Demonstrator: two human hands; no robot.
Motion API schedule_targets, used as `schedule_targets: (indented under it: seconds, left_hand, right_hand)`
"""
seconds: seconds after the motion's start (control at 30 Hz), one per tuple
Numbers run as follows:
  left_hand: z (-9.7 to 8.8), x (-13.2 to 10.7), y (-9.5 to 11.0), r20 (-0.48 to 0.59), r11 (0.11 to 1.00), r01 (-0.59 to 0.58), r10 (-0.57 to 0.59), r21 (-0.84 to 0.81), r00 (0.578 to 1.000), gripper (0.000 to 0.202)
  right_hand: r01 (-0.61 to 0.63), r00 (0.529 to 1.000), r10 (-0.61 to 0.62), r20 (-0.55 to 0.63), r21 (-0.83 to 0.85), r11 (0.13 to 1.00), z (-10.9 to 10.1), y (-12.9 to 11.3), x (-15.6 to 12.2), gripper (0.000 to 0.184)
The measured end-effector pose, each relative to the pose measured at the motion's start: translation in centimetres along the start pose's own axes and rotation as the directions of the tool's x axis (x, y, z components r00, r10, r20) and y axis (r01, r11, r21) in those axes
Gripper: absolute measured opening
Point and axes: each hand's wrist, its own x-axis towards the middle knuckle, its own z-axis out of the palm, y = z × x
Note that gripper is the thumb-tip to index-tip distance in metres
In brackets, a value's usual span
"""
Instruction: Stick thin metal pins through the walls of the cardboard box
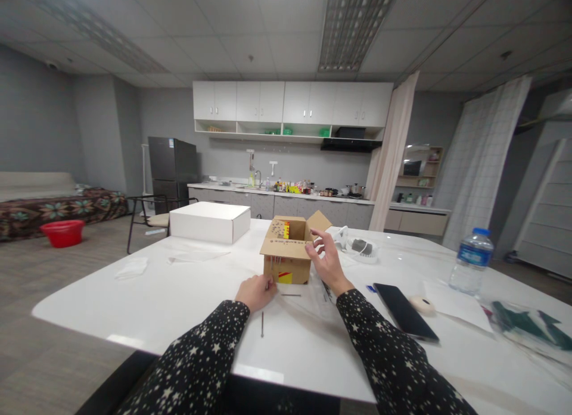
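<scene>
A small cardboard box point(286, 266) with red and yellow printing stands on the white table, its top flaps raised or folded out. Low at the box's front left corner is my left hand point(257, 292), its fingers curled together; whatever they may pinch is hidden. My right hand point(328, 261) is up by the box's right side, thumb and fingers curved and apart, close to the front flap point(286, 248). Nothing shows in it. One thin nail point(263, 324) lies in front of my left hand, and a second nail point(291, 295) lies just before the box.
Left of the box is a larger white box point(210, 221). White cables with a plug point(361, 247) lie behind my right hand. To the right are a black phone point(404, 312), a round beige item point(422, 305), a water bottle point(471, 261) and a plastic bag point(529, 325).
</scene>
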Motion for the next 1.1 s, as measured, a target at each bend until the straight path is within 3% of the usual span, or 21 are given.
schedule_targets:
  seconds: [0.13,0.4,0.67,1.1]
  left_hand:
    - [0.0,0.1,0.0,0.003,1.0,0.008,-0.008,-0.002,1.0,0.024]
    - [0.1,0.1,-0.1,-0.007,1.0,0.002,-0.002,-0.008,1.0,0.025]
    - [0.1,0.1,0.0,0.0,1.0,0.006,-0.006,-0.003,1.0,0.025]
    - [0.0,0.1,0.2,0.011,1.0,0.009,-0.009,-0.003,1.0,0.025]
  right_hand:
    - [0.007,0.995,-0.004,0.096,-0.031,0.999,0.0,0.3,-0.2,0.059]
    - [-0.014,0.986,0.022,0.166,-0.047,0.999,-0.3,0.3,-0.2,0.08]
    - [-0.032,0.975,0.038,0.221,-0.03,0.999,-0.7,0.2,0.0,0.09]
    - [-0.021,0.969,0.029,0.246,-0.034,0.999,-1.1,0.1,0.2,0.087]
